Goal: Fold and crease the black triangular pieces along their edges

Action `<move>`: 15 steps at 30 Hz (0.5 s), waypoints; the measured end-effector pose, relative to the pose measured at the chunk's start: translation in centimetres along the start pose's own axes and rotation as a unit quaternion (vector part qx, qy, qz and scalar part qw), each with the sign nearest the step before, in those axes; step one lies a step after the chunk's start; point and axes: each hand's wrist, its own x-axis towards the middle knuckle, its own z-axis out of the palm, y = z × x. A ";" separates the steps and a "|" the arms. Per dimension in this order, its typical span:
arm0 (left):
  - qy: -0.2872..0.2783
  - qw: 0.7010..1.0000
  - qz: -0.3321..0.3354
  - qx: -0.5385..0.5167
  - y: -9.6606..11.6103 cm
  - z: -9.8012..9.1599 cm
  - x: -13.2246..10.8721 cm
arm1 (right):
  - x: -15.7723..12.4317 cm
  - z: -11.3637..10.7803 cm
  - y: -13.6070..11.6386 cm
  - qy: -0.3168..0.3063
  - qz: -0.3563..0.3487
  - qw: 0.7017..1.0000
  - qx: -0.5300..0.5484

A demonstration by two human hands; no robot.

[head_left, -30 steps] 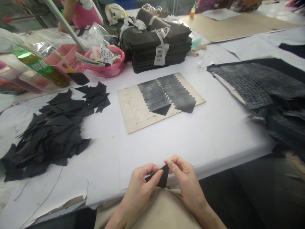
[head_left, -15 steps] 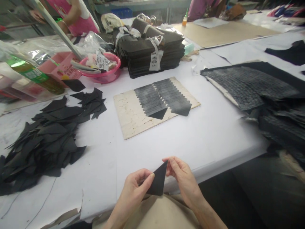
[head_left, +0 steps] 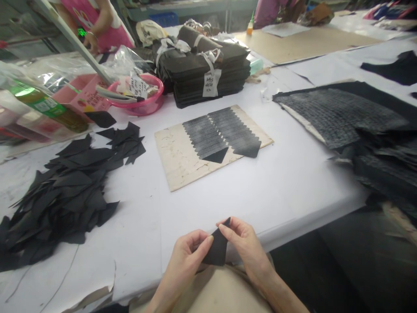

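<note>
Close to my body, at the table's front edge, a small black fabric piece with pointed corners is between my two hands. My left hand pinches its left side between thumb and fingers. At the upper right corner, the thumb and forefinger of my right hand are closed on the piece. Beyond my hands lies a pale board. On it rest two rows of overlapped dark pieces with zigzag edges and pointed near ends. To the left spreads a heap of loose black pieces.
A pink basin and a green-labelled bottle stand at the far left. Behind the board is a tied stack of black material. Dark textured sheets lie on the right. A person in pink stands across the table.
My right hand's thumb and forefinger have closed over the piece's upper right corner, which now looks bent. My left hand keeps its pinch. The view has shifted slightly.
</note>
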 end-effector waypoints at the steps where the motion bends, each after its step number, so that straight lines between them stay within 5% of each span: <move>1: 0.000 1.000 -0.002 -0.003 0.0 0.0 0.0 | 0.0 0.0 0.1 0.001 0.001 1.000 0.006; 15: 0.005 1.000 -0.002 -0.015 -0.3 0.0 -0.1 | 0.0 0.5 0.3 0.019 -0.041 0.999 0.015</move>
